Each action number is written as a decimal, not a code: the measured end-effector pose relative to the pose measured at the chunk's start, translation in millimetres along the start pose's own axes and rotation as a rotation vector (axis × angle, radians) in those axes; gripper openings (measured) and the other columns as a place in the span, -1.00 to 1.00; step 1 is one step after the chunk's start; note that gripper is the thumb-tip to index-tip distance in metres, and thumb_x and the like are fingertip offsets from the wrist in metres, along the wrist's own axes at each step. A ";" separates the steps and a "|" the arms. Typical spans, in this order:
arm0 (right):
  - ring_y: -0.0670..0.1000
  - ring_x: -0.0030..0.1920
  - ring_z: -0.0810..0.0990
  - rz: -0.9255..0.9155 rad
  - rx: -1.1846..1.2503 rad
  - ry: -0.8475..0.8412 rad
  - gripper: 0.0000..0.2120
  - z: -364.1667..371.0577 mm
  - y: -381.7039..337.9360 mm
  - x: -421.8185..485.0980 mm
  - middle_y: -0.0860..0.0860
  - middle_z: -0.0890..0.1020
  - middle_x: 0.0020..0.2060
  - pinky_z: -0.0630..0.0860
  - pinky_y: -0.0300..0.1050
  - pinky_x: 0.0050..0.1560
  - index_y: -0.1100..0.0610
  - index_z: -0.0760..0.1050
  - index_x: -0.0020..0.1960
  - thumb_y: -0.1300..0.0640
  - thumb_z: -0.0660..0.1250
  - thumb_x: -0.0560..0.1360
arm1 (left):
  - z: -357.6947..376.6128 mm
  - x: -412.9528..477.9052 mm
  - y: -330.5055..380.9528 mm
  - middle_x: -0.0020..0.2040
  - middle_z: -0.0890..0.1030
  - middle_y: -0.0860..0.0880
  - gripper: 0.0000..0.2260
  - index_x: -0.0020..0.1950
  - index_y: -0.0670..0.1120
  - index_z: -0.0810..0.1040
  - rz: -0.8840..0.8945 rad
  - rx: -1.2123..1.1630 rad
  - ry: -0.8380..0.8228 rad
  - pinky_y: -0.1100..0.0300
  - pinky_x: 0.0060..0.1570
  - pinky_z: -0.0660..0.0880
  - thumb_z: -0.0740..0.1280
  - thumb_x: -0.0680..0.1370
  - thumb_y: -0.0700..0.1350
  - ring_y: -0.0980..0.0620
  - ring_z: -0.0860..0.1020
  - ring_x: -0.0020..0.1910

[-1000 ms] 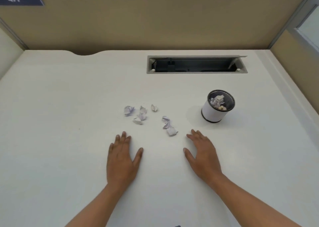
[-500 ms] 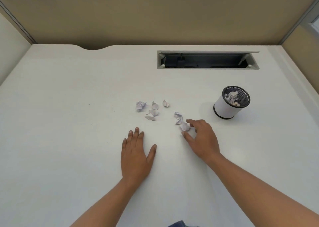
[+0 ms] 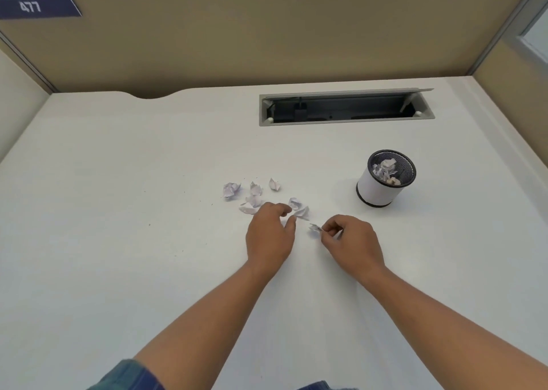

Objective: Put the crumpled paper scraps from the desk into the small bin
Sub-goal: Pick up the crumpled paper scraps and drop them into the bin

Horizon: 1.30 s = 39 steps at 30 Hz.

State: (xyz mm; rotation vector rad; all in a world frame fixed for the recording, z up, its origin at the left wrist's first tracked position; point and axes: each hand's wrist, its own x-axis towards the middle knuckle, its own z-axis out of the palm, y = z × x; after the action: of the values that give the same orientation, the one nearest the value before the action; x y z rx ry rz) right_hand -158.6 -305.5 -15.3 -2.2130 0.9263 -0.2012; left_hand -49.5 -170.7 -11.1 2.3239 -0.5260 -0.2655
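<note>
The right hand point(image 3: 351, 242) pinched a small crumpled white paper scrap point(image 3: 315, 228); the left hand point(image 3: 269, 235) curled over, hiding whether it held anything.

- Office cubicle.
- Tan fabric partition walls point(image 3: 267, 33) in grey metal frames on three sides.
- Dark blue number plate point(image 3: 35, 6) reading "477".
- White laminate desk point(image 3: 118, 211) with open grey cable hatch point(image 3: 347, 121).
</note>
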 end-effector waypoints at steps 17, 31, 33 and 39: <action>-0.11 -0.41 0.51 -0.017 0.260 0.168 -0.93 -85.5 58.5 -7.3 -0.20 0.62 -0.34 0.48 -0.18 -0.36 -0.07 0.55 -0.26 0.06 0.42 0.35 | 45.1 2.9 55.1 -0.13 0.58 0.21 -0.89 -0.13 0.13 0.64 -0.006 -0.002 0.117 0.24 -0.25 0.39 0.35 0.54 0.08 0.15 0.56 -0.12; -0.15 -0.45 0.50 -0.114 0.326 0.362 -0.88 -150.4 53.5 65.2 -0.23 0.62 -0.38 0.44 -0.29 -0.35 -0.06 0.55 -0.29 0.07 0.46 0.39 | 70.8 41.6 171.3 -0.28 0.65 0.20 -0.93 -0.21 0.09 0.66 -0.007 -0.263 -0.111 0.26 -0.24 0.48 0.45 0.43 0.05 0.25 0.59 -0.25; -0.15 -0.44 0.50 -0.116 0.315 0.371 -0.87 -154.4 53.6 73.0 -0.24 0.62 -0.37 0.42 -0.34 -0.35 -0.06 0.55 -0.29 0.04 0.47 0.40 | 73.8 42.6 169.3 -0.39 0.61 0.22 -0.88 -0.30 0.10 0.63 -0.052 -0.245 -0.139 0.30 -0.35 0.40 0.46 0.40 0.08 0.29 0.54 -0.39; -0.16 -0.45 0.49 -0.084 0.320 0.362 -0.89 -150.4 55.0 85.8 -0.27 0.61 -0.37 0.46 -0.27 -0.32 -0.07 0.56 -0.28 0.04 0.46 0.39 | 69.4 40.3 158.3 -0.47 0.55 0.27 -0.80 -0.29 0.05 0.63 -0.112 -0.283 -0.104 0.32 -0.44 0.32 0.45 0.42 0.15 0.28 0.48 -0.47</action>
State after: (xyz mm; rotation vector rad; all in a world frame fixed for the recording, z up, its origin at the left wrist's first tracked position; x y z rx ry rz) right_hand -185.7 -474.0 46.9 -1.9498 0.9156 -0.7568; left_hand -83.3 -334.4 48.4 2.0735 -0.3816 -0.4844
